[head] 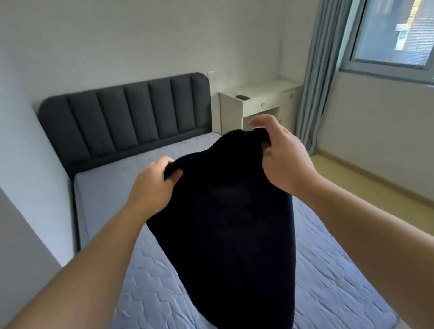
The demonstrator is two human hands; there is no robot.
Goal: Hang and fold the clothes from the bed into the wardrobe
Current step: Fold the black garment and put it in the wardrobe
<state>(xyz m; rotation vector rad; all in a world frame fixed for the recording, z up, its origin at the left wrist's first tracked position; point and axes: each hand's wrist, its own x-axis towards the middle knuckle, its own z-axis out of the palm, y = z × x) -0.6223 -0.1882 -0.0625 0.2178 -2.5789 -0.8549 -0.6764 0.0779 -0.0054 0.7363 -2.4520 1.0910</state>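
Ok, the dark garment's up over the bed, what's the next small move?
Probably lower it flat onto the mattress for folding: the left hand and right hand grip the top edge of the dark garment, it hangs loose, and the mattress lies directly beneath.

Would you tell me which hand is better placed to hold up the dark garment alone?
Probably right: the right hand grips the dark garment higher, near its peak; the left hand pinches a lower corner.

The bed (106, 201) stands on a pale wooden floor (366, 196), which shows at 3 o'clock. Its blue-grey quilted mattress (148, 307) has wrinkles toward 7 o'clock. The dark grey padded headboard (126, 116) stands at 12 o'clock.
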